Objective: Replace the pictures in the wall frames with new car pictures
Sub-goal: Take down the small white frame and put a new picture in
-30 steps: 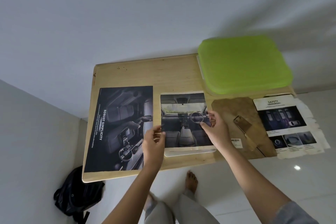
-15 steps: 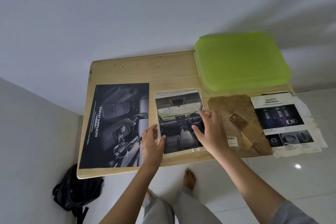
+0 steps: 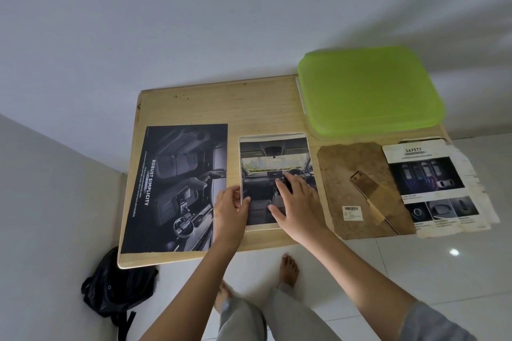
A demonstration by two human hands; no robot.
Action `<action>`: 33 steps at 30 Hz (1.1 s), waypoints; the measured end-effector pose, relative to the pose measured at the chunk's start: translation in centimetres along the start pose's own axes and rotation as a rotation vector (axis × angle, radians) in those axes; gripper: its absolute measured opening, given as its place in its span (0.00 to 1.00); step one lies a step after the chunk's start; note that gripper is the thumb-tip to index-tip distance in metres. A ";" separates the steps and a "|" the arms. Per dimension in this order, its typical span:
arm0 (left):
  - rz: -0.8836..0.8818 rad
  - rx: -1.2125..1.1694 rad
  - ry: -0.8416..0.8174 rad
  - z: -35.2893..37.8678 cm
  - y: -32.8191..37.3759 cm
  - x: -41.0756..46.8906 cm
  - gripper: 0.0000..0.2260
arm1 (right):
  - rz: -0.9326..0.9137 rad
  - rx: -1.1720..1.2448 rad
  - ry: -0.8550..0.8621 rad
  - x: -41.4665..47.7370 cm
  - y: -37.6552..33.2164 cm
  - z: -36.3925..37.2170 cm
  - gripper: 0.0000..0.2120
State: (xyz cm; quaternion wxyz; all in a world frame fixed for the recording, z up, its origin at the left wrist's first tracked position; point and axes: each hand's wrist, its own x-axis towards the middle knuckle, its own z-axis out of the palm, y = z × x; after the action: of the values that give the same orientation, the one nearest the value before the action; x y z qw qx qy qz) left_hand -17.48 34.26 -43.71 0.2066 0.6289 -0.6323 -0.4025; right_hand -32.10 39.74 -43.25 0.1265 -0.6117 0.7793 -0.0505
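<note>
A car-interior picture (image 3: 273, 158) lies inside a white frame (image 3: 260, 227) on the wooden table (image 3: 221, 102). My left hand (image 3: 231, 210) pinches the frame's left edge, thumb on the picture. My right hand (image 3: 297, 207) rests flat on the picture's lower right with fingers spread. To the left lies a dark "Robust Simplicity" car poster (image 3: 177, 185). On the right are the brown frame backing board (image 3: 357, 169) with its stand and a worn "Safety" car page (image 3: 432, 183).
A green plastic lid (image 3: 368, 88) covers a container at the table's back right, against the white wall. A black bag (image 3: 119, 285) sits on the tiled floor under the table's left corner. My bare feet stand by the front edge.
The picture was held slightly above the frame; it has come down and now sits inside it. My right hand went from pinching the picture's right edge to lying flat on it.
</note>
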 end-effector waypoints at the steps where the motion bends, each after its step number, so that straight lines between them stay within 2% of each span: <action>1: -0.001 -0.001 0.000 0.0 0.0 0.0 0.13 | -0.001 -0.003 0.003 0.1 0.0 -0.1 0.27; 4: 0.000 -0.006 0.000 0.0 0.0 0.1 0.13 | -0.058 0.006 0.015 1.2 -0.1 -0.6 0.27; 8: -0.002 -0.004 0.001 -0.1 0.0 0.2 0.12 | -0.184 0.032 -0.121 4.3 -0.8 -1.5 0.29; 11: -0.007 -0.004 0.004 -0.2 0.1 0.2 0.12 | -0.185 -0.018 -0.246 6.1 -1.2 -1.6 0.29; 13: -0.007 0.000 0.006 -0.2 0.2 0.2 0.12 | -0.162 -0.035 -0.267 6.6 -1.4 -1.3 0.30; 18: -0.005 0.000 0.006 -0.3 0.3 0.2 0.12 | -0.122 0.047 -0.194 6.5 -1.8 -1.0 0.29; 22: -0.005 -0.006 -0.005 -0.3 0.4 0.1 0.12 | 0.026 0.058 -0.051 5.1 -0.4 -0.7 0.31; 27: 0.007 0.026 -0.011 -0.2 0.4 -0.2 0.14 | 0.041 0.088 -0.106 4.3 0.7 -0.4 0.30; 30: 0.072 0.112 -0.046 -0.2 0.0 -0.5 0.21 | 0.042 0.289 0.003 4.3 1.3 -2.0 0.26; 33: 0.181 0.247 -0.185 -0.5 -1.3 -1.0 0.35 | 0.153 0.388 0.191 3.3 3.7 -3.6 0.20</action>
State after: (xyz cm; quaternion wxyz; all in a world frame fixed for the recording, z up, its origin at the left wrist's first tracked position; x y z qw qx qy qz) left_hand -16.14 35.24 -44.19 0.1040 0.5505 -0.7472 -0.3575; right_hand -37.24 37.19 -41.14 0.1709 -0.5075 0.8076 -0.2470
